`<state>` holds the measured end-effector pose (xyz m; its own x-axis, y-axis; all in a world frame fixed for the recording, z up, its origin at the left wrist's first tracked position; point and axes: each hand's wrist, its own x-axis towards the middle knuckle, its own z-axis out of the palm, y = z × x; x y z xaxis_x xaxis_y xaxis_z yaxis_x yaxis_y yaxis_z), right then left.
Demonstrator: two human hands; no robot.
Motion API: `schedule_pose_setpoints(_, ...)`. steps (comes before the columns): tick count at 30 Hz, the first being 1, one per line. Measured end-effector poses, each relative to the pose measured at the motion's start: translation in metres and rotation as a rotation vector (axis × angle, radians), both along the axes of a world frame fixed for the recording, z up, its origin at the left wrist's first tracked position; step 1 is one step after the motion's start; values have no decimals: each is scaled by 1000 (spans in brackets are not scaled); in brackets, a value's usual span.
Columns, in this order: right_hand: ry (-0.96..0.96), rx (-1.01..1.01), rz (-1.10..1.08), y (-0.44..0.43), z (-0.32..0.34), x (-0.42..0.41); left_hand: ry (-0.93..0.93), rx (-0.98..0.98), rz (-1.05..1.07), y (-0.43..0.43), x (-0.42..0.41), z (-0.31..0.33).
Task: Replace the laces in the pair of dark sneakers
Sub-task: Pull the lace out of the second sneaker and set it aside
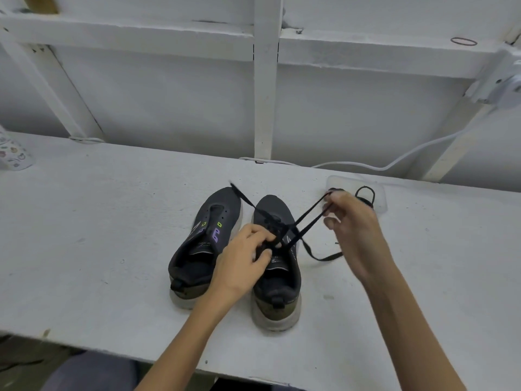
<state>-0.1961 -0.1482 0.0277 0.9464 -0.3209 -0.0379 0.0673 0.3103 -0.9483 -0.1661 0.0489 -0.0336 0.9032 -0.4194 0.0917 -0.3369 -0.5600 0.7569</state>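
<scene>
Two dark sneakers stand side by side on the white table, toes pointing away from me. The left sneaker (203,244) has bare eyelets and no lace. A black lace (306,221) runs through the right sneaker (277,280). My left hand (245,258) rests on that shoe's tongue area and pinches the lace at the eyelets. My right hand (352,221) is raised to the right and grips a loop of the same lace, pulled taut. One loose end lies on the table to the right, another sticks out beyond the toes.
A clear plastic tray (379,198) behind my right hand holds another coiled black lace (366,193). A white cable (394,162) runs along the back of the table (112,221). A patterned cup (12,153) stands at the far left. A white framed wall rises behind.
</scene>
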Motion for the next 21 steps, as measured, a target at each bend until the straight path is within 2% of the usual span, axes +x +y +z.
schedule_pose_setpoints(5,26,98,1,-19,13,1,478,-570,53,0,12,37)
schedule_pose_setpoints(11,-21,362,-79,-39,16,-6,723,-1137,153,39,49,79)
schedule_pose_setpoints(13,-32,367,-112,-45,16,-8,718,-1187,165,53,58,86)
schedule_pose_setpoints(21,-25,296,-207,-57,-2,-9,579,-1029,225,69,80,79)
